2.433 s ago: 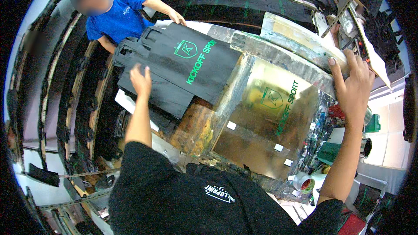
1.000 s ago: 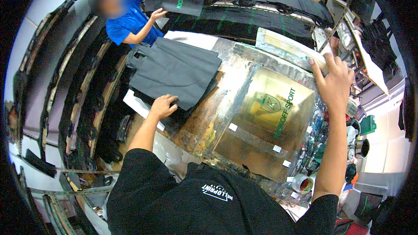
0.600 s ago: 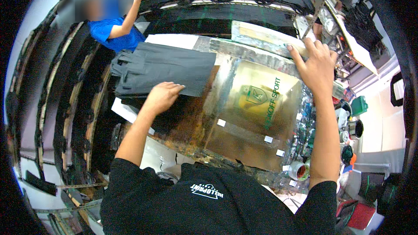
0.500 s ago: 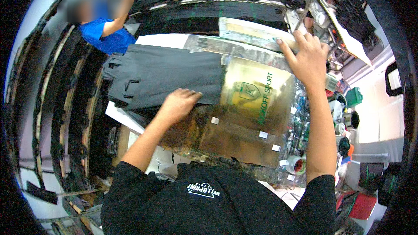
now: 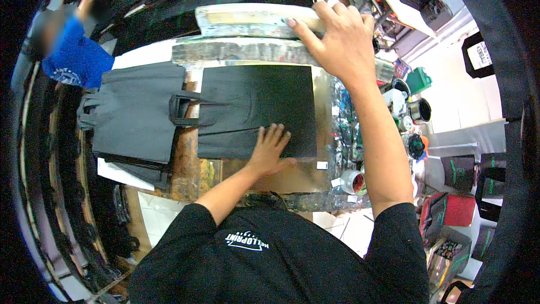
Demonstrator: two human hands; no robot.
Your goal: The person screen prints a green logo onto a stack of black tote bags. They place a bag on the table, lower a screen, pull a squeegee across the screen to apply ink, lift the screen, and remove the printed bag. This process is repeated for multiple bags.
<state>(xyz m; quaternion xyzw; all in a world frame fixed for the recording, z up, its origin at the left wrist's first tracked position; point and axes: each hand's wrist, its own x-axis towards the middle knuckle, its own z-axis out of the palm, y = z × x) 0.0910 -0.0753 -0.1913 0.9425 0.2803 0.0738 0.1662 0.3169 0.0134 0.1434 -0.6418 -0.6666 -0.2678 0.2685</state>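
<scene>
Squarely before the person, a black rectangular fabric bag lies flat on a glossy brownish plate, its long axis running left to right. Its black strap handle points left and reaches the right edge of a stack of dark grey fabric bags, while the plain straight end points right. A crease runs lengthwise across its left half.

Palm down, the left hand rests on the bag's near edge, right of its middle, with fingers fanned apart and pointing away from the person; the thumb sticks out to the right.

Beyond the bag, the right hand grips the right end of a long, pale, paint-stained frame, thumb against its near face and fingers bent over its top. That frame also stretches left to right.
</scene>
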